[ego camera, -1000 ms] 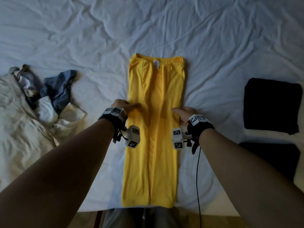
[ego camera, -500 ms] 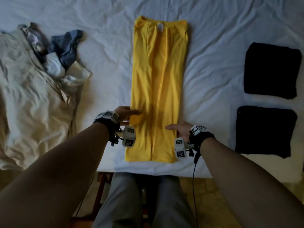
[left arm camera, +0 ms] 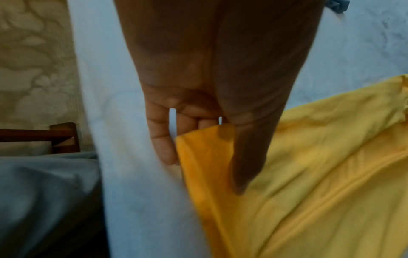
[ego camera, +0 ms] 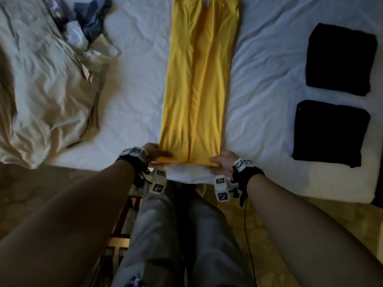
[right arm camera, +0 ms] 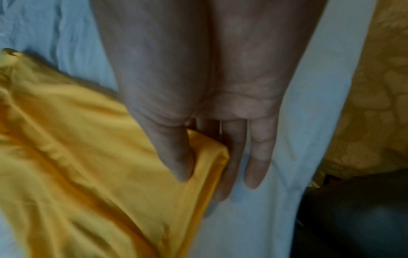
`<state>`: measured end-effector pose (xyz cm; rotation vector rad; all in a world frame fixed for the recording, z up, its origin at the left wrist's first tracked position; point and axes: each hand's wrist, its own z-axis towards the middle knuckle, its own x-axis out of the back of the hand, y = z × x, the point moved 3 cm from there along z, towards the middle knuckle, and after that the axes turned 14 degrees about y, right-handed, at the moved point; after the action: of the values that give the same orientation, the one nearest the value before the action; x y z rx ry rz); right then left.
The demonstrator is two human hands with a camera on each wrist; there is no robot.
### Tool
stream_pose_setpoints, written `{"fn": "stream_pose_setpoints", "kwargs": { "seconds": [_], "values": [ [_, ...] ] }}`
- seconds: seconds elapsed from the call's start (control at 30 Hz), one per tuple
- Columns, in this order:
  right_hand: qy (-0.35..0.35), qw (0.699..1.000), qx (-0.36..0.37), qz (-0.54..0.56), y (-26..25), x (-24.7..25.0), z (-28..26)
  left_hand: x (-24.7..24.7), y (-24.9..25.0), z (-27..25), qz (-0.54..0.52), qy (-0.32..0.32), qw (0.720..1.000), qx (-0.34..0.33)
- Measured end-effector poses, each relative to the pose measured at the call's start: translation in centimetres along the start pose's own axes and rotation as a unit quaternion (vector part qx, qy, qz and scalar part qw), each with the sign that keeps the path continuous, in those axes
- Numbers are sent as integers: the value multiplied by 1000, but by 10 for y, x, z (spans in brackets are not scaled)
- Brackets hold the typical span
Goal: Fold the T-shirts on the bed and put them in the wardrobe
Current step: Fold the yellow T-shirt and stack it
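A yellow T-shirt (ego camera: 196, 79) lies on the white bed sheet (ego camera: 134, 90), folded lengthwise into a long narrow strip with its hem at the near bed edge. My left hand (ego camera: 165, 155) pinches the hem's left corner. In the left wrist view the left hand (left arm camera: 209, 153) has its thumb on top of the yellow T-shirt (left arm camera: 309, 174) and fingers beneath. My right hand (ego camera: 215, 162) pinches the right corner. In the right wrist view the right hand (right arm camera: 205, 165) has its thumb on the yellow T-shirt (right arm camera: 88, 157), with fingers slipped under the edge.
Two folded black shirts (ego camera: 339, 59) (ego camera: 329, 131) lie on the right of the bed. A crumpled beige cover (ego camera: 41, 90) and a pile of loose clothes (ego camera: 91, 23) fill the left. My legs in grey trousers (ego camera: 182, 235) stand against the bed edge.
Both hands have slid down the yellow strip from its middle to the bottom hem and now pinch its corners. The head view has tilted down.
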<state>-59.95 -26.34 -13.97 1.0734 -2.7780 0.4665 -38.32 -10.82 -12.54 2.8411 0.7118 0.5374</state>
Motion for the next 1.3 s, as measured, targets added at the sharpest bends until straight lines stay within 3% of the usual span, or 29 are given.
{"fn": "stream_pose_setpoints", "kwargs": {
  "seconds": [0.13, 0.23, 0.33, 0.43, 0.53, 0.6, 0.8, 0.9, 1.0, 1.17, 1.23, 1.3],
  "values": [
    [91, 986, 136, 29, -1, 3, -13, -2, -1, -16, -102, 66, 990, -67],
    [141, 960, 241, -22, -6, 6, -23, -1, 5, -27, -64, 135, 975, -163],
    [133, 946, 284, -84, -12, 6, -32, 1, 10, -37, 27, 162, 967, -193],
    [111, 950, 274, -100, -17, 9, -36, 4, 14, -42, 61, 151, 974, -160],
    [60, 966, 238, -86, -15, 12, -41, 8, 16, -51, 3, 111, 987, -114],
    [50, 958, 249, -135, -17, 16, -49, 8, 20, -61, -29, 91, 990, -104],
    [98, 924, 300, -215, -39, 24, -72, 15, 46, -82, -14, 55, 975, -215],
    [151, 903, 337, -219, -57, 26, -79, 24, 63, -81, 84, 85, 951, -284],
    [208, 867, 377, -249, -80, 26, -82, 33, 86, -78, 181, 178, 903, -346],
    [247, 792, 449, -333, -128, 28, -79, 43, 139, -64, 273, 237, 827, -430],
    [236, 783, 466, -337, -151, 29, -78, 45, 162, -55, 292, 222, 823, -434],
    [218, 785, 472, -337, -175, 31, -74, 46, 185, -46, 288, 188, 840, -420]
  ]
}}
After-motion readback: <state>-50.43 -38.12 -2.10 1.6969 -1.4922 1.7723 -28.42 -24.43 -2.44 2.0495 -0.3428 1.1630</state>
